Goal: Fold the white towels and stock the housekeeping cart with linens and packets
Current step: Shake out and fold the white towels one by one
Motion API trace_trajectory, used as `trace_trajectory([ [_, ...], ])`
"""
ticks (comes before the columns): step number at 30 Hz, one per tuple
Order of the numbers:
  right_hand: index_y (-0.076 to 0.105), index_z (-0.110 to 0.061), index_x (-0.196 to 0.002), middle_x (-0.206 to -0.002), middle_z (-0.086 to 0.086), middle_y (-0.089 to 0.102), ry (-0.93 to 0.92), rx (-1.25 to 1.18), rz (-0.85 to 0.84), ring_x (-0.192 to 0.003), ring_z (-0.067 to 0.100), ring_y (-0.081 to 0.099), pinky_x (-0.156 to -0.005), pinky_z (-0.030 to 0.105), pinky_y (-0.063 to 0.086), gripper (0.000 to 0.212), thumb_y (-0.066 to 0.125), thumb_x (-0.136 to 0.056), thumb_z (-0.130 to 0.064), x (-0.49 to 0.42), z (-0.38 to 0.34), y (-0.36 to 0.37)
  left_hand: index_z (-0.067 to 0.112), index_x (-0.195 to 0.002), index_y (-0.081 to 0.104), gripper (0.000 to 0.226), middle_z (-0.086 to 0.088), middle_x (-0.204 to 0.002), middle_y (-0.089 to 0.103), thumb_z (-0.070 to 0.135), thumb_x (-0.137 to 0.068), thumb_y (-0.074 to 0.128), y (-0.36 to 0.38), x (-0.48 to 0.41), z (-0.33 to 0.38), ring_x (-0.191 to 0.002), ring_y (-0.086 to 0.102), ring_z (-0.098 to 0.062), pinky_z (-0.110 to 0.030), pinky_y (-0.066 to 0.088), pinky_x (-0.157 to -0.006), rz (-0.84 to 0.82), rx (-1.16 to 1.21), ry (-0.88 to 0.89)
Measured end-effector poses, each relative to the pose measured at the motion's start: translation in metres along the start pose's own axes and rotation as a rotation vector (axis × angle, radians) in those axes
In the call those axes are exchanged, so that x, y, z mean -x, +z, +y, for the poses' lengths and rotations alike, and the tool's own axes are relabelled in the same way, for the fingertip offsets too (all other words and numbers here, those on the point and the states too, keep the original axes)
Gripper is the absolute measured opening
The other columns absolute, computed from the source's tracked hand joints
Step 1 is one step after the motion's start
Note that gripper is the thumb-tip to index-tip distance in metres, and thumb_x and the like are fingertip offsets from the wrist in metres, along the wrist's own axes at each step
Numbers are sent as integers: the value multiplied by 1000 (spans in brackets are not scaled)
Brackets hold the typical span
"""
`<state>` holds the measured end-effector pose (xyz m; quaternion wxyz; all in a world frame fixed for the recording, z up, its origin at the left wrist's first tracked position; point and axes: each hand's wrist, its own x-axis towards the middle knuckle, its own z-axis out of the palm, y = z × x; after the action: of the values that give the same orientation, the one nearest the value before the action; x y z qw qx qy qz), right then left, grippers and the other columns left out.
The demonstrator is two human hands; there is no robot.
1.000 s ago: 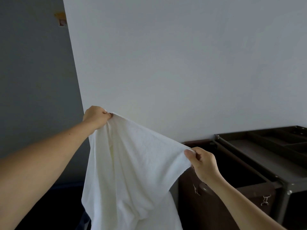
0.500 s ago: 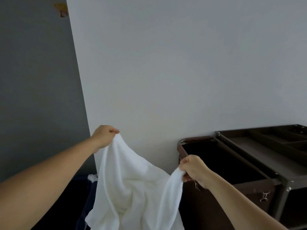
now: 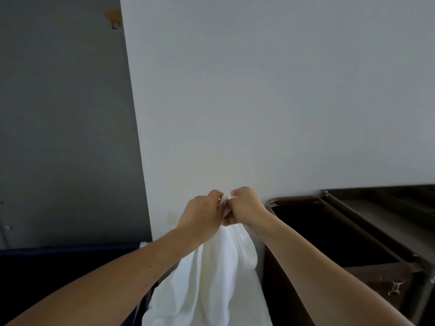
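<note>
1. Hanging from two hands set close together, a white towel (image 3: pixel 211 278) is held up before a pale wall (image 3: pixel 259 90). Its top edge is bunched between the fists, and the rest drops in loose folds past the lower edge of the view.
2. Left hand (image 3: pixel 202 211): fingers are curled round the towel's upper edge, and the hand is set against the right hand.
3. Right hand (image 3: pixel 247 205): fingers and thumb are clamped on the same edge.
4. Housekeeping cart (image 3: pixel 388 222): placed at the right, against the pale wall. A dark divided top tray is seen.
5. Brown linen bag (image 3: pixel 294 200): hung at the cart's left end, mouth open and inside dark. It is just right of the towel.
6. Dark blue object (image 3: pixel 58 267): found at lower left below a grey wall (image 3: pixel 58 114). Its kind cannot be told.
</note>
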<state>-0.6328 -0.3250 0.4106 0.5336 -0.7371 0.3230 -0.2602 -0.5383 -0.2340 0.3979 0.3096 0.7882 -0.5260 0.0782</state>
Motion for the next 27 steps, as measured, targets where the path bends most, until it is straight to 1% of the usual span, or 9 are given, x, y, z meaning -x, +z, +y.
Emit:
trace_trajectory([
  [3, 47, -3, -110, -82, 16, 70, -21, 50, 38, -73, 33, 71, -77, 45, 60, 24, 41, -87, -5, -4, -2, 4, 16, -117, 49, 20, -3, -95, 63, 22, -98, 47, 5, 6, 5, -84, 56, -22, -30, 45, -72, -19, -182, 80],
  [6, 47, -12, -103, -58, 0, 64, -54, 74, -29, -64, 22, 66, -68, 39, 54, 21, 37, -84, -9, -3, -6, 2, 15, -111, 47, 23, 5, -90, 53, 29, -94, 54, 8, 11, 4, -85, 49, -15, -24, 35, -72, 14, -167, 146],
  [9, 27, -19, -151, -55, -9, 67, -105, 96, -180, -85, 12, 64, -85, 29, 40, 72, 33, -80, -22, 1, -3, -3, 14, -99, 48, 19, 6, -87, 55, 29, -92, 57, 3, 10, -4, -81, 53, -15, -27, 42, -70, 11, -158, 156],
  [11, 16, -18, -157, -64, -12, 71, -135, 70, -247, -101, 13, 63, -100, 30, 39, 88, 31, -71, -29, 2, 1, -3, 16, -93, 48, 17, 5, -86, 59, 30, -94, 57, -2, 9, -11, -78, 56, -15, -27, 43, -66, -38, -100, 113],
  [13, 24, -20, -154, -79, -7, 76, -146, 21, -264, -109, 17, 65, -105, 30, 37, 85, 32, -70, -31, -3, 12, -5, 23, -91, 50, 8, 7, -85, 63, 27, -95, 55, -9, 7, -17, -78, 59, -14, -28, 47, -66, -73, 1, 72],
  [18, 54, -34, -124, -111, -18, 66, -298, 331, 7, -105, 5, 55, -94, 30, 42, 41, 56, -83, -33, -9, 66, -23, 14, -109, 67, 18, 4, -97, 69, 20, -92, 68, -29, -10, -26, -90, 64, -14, -26, 51, -83, 138, 133, 18],
  [20, 55, -41, -116, -131, -17, 49, -324, 521, 39, -125, 7, 40, -104, 29, 35, 32, 64, -87, -33, -10, 98, -30, 13, -110, 67, 20, 2, -99, 70, 20, -92, 70, -39, -18, -27, -92, 64, -14, -25, 49, -84, 201, 169, -22],
  [23, 54, -45, -126, -158, -12, 16, -204, 653, -102, -148, 16, 8, -120, 42, 22, 48, 72, -82, -48, -14, 136, -33, 13, -110, 67, 20, 3, -100, 69, 19, -92, 69, -54, -28, -28, -94, 64, -14, -16, 45, -78, 264, 204, -15],
  [27, 35, -49, -146, -164, -12, -1, -151, 728, -167, -152, 23, 1, -123, 51, 17, 73, 71, -83, -57, -21, 154, -25, 17, -107, 68, 17, 5, -100, 71, 18, -91, 70, -81, -40, -23, -92, 65, -12, -17, 45, -77, 332, 257, 10],
])
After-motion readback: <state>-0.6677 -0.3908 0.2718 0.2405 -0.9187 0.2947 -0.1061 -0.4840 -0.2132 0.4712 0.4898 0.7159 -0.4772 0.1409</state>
